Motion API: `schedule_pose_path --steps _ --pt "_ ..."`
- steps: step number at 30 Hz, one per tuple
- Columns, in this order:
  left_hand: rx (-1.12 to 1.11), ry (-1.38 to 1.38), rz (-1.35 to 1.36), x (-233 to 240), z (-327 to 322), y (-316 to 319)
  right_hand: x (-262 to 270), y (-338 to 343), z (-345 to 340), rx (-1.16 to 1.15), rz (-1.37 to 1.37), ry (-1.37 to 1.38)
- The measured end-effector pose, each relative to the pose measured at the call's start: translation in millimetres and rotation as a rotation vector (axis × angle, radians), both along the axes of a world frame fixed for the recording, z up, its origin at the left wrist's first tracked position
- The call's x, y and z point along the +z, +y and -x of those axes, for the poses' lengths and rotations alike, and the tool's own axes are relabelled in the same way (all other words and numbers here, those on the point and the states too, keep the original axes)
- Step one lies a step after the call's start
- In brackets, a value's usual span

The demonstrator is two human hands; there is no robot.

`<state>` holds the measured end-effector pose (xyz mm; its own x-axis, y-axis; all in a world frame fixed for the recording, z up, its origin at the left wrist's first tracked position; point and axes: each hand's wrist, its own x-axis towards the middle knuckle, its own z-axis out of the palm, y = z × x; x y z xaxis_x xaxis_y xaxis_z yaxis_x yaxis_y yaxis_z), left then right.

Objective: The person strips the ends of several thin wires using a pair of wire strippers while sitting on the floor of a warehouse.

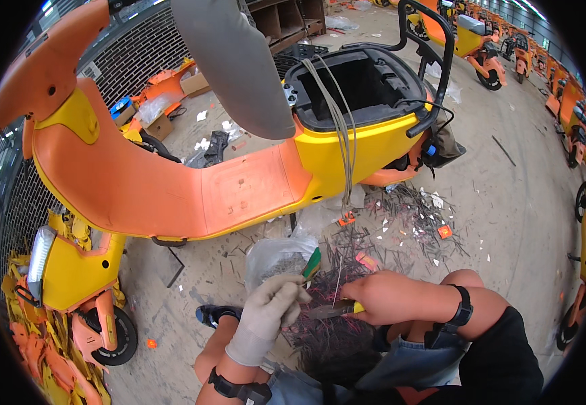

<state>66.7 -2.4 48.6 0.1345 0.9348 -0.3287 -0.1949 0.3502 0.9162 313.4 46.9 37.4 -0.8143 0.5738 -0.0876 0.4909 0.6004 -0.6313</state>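
Observation:
My left hand (272, 306), in a pale knit glove, hovers with fingers curled over a pile of cut cable scraps. A green piece (312, 260) shows just beyond its fingertips; whether the fingers hold it cannot be told. My bare right hand (374, 296) grips pliers (336, 309) with yellow on the handle, their jaws pointing left towards the glove. From near the jaws a thin pale wire (341, 273) stands up. Under both hands lie black and red cable scraps (333, 334). A clear plastic bag (272, 253) of small grey bits sits behind the glove.
An orange and yellow scooter body (247, 190) stands across the front, with grey cables (341, 131) draped over its open seat compartment (358, 83). Panels (50, 344) are heaped at lower left beside a front wheel (115, 336). More scooters (490, 61) line the right.

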Motion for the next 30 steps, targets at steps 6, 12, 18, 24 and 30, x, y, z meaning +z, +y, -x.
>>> schedule_pose_path --steps 6,12,18,24,30 --pt "-0.160 0.116 0.052 5.8 -24.3 5.6 -14.7 -7.6 -5.4 0.066 0.045 -0.073" --pt "-0.058 0.089 -0.013 -15.9 -33.7 5.8 -29.5 -10.3 1.4 0.014 0.020 0.052" --pt "-0.004 0.322 -0.293 11.6 -49.1 12.9 -39.5 3.1 6.6 0.029 0.032 0.050" --pt "0.244 0.168 -0.208 -58.7 -32.6 48.0 -57.7 -1.6 -3.9 0.040 -0.003 0.046" --pt "0.477 0.663 -0.247 -146.0 11.4 71.4 -53.4 -21.3 -0.1 0.258 0.063 -0.342"
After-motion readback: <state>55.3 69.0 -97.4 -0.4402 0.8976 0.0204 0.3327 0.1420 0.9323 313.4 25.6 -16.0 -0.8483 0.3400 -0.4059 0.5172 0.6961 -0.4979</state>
